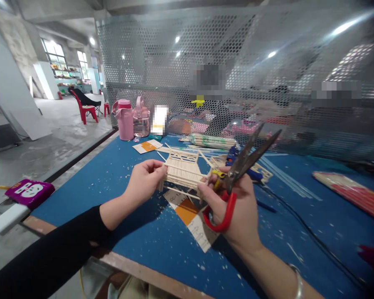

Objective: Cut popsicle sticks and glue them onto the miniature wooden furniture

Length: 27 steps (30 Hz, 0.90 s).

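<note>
A small model made of thin wooden sticks [183,168] is held up between both hands above the blue table. My left hand [146,180] pinches its left edge, fingers closed. On the other side, my right hand [237,207] grips the right edge with thumb and fingertips. Red-handled scissors [238,166] also rest in my right hand, blades parted and pointing up and away. Beneath the model lies a white and orange printed card [188,214]. Just behind the right hand is a blue glue gun [252,172], partly hidden.
On the blue table [90,187] a pink flask [125,120] and a pink bottle [141,118] stand at the back left. Bundled sticks [213,141] lie behind, and packaged sticks [349,189] at right. A black cable [311,230] crosses the right side. A perforated screen [168,62] rises behind.
</note>
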Motion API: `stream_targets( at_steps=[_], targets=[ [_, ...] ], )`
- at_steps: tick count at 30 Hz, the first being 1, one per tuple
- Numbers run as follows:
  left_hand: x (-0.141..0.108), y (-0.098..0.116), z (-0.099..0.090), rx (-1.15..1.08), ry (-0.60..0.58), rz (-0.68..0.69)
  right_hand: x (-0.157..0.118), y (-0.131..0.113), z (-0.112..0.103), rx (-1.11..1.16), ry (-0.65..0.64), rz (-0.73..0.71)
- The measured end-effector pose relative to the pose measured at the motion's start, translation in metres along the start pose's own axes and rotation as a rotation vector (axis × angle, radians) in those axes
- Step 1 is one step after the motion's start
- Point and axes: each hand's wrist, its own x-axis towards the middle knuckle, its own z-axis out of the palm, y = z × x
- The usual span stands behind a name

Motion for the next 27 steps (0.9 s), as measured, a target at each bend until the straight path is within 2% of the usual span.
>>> stream_targets(
  at_steps=[4,6,7,9,12,14,19,24,27],
  targets=[
    [0.0,-0.001,-0.005,-0.031,-0.053,0.073,0.006,-0.003,-0.005,0.015,-0.031,-0.005],
    [0.002,-0.001,-0.009,-0.11,-0.11,0.054,0.012,-0.006,-0.011,0.036,-0.044,-0.017],
    [0.003,-0.001,-0.011,-0.149,-0.126,0.001,0.015,-0.008,-0.014,0.05,-0.055,-0.018],
    [0.006,-0.003,-0.016,-0.176,-0.171,-0.192,0.018,-0.013,-0.02,0.075,-0.082,-0.021],
    [0.01,-0.006,-0.019,-0.092,-0.362,-0.535,0.018,-0.017,-0.026,0.042,-0.141,-0.052],
    [0.01,-0.007,-0.019,-0.042,-0.458,-0.632,0.016,-0.018,-0.028,-0.007,-0.171,-0.067],
    [0.004,-0.01,-0.014,-0.098,-0.339,-0.477,0.015,-0.017,-0.03,0.016,-0.164,-0.068],
    [0.001,-0.009,-0.004,-0.488,-0.446,-0.613,0.014,-0.017,-0.024,0.042,-0.148,-0.046],
    [0.003,-0.006,0.001,-0.642,-0.327,-0.522,0.014,-0.013,-0.018,0.02,-0.13,-0.045]
  ],
)
